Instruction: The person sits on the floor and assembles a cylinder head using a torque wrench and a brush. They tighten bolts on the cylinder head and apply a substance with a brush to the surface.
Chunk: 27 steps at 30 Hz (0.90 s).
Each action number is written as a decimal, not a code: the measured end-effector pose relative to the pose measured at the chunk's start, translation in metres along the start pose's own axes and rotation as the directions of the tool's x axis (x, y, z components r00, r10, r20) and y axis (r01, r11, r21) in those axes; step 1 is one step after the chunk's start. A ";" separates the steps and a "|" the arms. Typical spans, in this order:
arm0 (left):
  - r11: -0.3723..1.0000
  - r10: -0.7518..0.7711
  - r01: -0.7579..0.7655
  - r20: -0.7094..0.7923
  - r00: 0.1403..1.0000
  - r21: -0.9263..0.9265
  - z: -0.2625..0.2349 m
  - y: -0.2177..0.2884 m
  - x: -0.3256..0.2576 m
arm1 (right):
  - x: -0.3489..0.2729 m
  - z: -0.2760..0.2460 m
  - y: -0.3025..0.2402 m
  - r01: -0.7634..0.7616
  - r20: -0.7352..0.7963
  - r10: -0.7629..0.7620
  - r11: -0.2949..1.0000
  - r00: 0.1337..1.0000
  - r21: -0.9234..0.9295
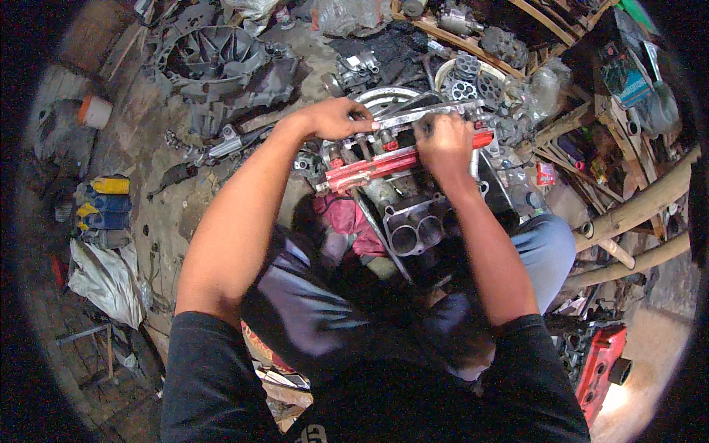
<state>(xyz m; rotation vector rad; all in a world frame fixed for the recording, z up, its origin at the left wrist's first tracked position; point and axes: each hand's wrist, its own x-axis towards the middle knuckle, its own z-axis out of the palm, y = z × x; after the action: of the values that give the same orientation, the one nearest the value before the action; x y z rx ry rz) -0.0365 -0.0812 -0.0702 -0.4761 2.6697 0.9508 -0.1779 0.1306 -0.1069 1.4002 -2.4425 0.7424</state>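
Observation:
A long silver metal rail [443, 111] lies across the engine assembly in front of me, with several short injector-like pieces [388, 140] below it. My left hand [336, 120] is closed at the rail's left part, its thumb against the metal. Over the rail's right half, my right hand [447, 140] is curled into a fist; whatever its fingers hold is hidden. Beneath that hand runs a red bar [377, 167], roughly parallel to the rail. Nearer my lap sits a metal part with round ports [417, 235], partly covered by my right forearm.
A large gearbox housing [210, 63] lies at the far left. Blue and yellow bottles [105, 203] stand farther left, near a silvery sheet [111, 284]. Bamboo poles [635, 196] cross the right side. A red engine cover [602, 365] lies at the lower right. Pink cloth [351, 221] is by my knees.

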 end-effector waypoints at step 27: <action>0.998 -0.062 0.063 0.029 0.998 -0.021 -0.003 0.009 -0.004 | -0.004 0.002 0.003 0.010 -0.035 -0.010 1.000 0.999 -0.003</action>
<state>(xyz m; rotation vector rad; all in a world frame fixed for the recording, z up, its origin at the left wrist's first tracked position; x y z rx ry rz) -0.0364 -0.0755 -0.0617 -0.5438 2.6057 0.9630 -0.1781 0.1337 -0.1109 1.3851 -2.4078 0.7541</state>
